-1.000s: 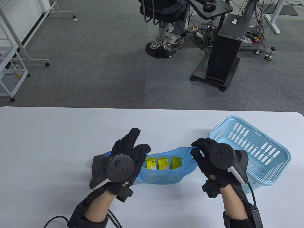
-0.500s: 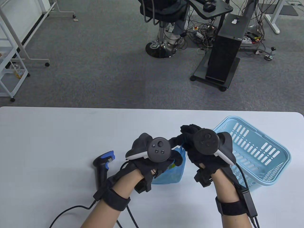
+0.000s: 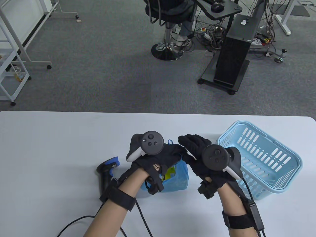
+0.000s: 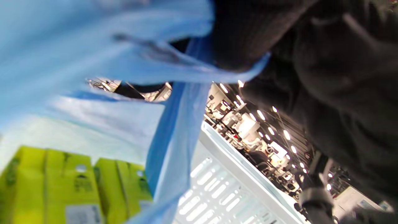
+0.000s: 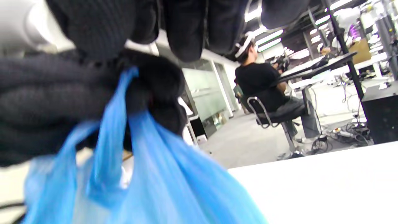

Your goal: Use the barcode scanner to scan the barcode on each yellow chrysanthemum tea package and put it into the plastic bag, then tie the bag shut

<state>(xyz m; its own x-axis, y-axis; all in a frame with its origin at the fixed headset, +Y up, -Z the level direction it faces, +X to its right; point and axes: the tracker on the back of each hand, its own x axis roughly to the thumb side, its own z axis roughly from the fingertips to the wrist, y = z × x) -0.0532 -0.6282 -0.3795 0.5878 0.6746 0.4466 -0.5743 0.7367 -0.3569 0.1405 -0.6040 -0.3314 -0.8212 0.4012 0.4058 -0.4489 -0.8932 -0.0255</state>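
The blue plastic bag (image 3: 180, 179) stands at the table's middle front, its handles gathered up. My left hand (image 3: 177, 151) grips the bunched handles from above. The right wrist view shows that gloved fist (image 5: 46, 99) closed on the blue plastic bag (image 5: 174, 174). Yellow tea packages (image 4: 62, 186) stand inside the bag; one package (image 3: 169, 174) shows through the opening. My right hand (image 3: 187, 143) hovers just right of the left, its fingers straight and holding nothing. The black and blue barcode scanner (image 3: 105, 172) lies on the table left of the bag.
A light blue basket (image 3: 261, 155) lies tipped on the table right of my right hand, and its slotted wall (image 4: 217, 186) shows behind the bag. Beyond the table's far edge, a person sits on an office chair (image 3: 167, 14). Glove cables trail off the front edge.
The bag, held wide open a second ago, has been gathered at the top. My left hand now holds both handles; my right hand let go and straightened its fingers.
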